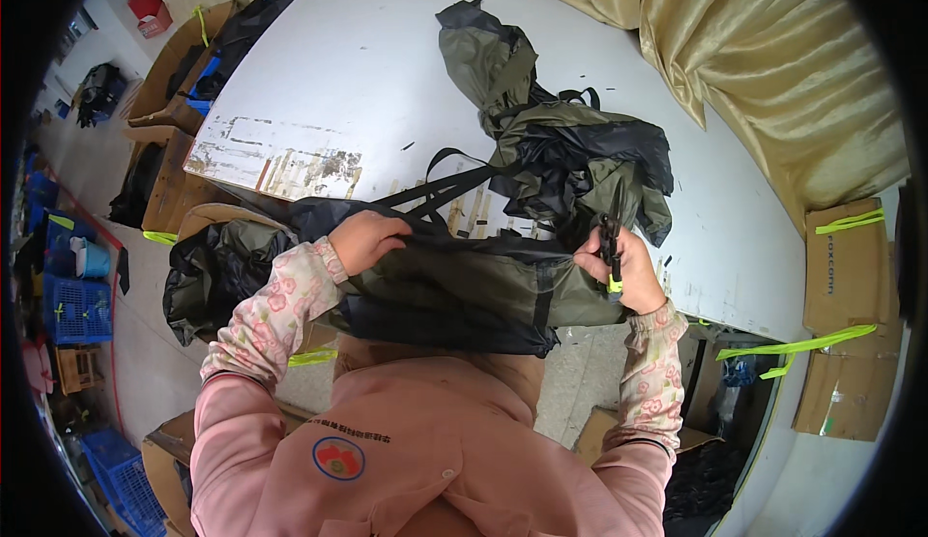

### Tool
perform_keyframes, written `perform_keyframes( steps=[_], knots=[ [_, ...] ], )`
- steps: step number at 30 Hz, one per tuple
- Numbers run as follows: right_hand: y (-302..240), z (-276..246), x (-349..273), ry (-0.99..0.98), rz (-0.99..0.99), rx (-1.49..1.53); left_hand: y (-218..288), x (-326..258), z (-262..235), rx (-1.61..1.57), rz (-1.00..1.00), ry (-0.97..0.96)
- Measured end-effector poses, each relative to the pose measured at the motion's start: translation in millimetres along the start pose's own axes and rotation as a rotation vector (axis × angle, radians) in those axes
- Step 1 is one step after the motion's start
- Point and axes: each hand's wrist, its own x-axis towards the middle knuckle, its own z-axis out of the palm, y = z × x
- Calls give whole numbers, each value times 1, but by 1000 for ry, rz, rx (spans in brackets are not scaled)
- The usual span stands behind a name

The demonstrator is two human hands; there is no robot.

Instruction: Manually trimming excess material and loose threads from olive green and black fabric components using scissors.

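Olive-and-black fabric (454,281) along the near edge of the bench (319,63).
Right hand (638,271): fingers wrapped around black scissors (610,242); left hand (364,241) at the fabric's upper edge (cannot tell whether gripping).

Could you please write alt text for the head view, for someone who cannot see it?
The left hand touches green-and-black fabric at a white table's near edge while the right hand holds a black scissors-like tool. Crumpled matching fabric and black straps lie on the table before a gold curtain.
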Motion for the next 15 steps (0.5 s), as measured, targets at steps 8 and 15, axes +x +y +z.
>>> perform_keyframes(
  steps=[8,15],
  knots=[
    [9,1,0,54,137,172,60,32,9,-101,342,345],
    [4,19,-2,53,235,273,91,73,54,9,405,239]
  ],
)
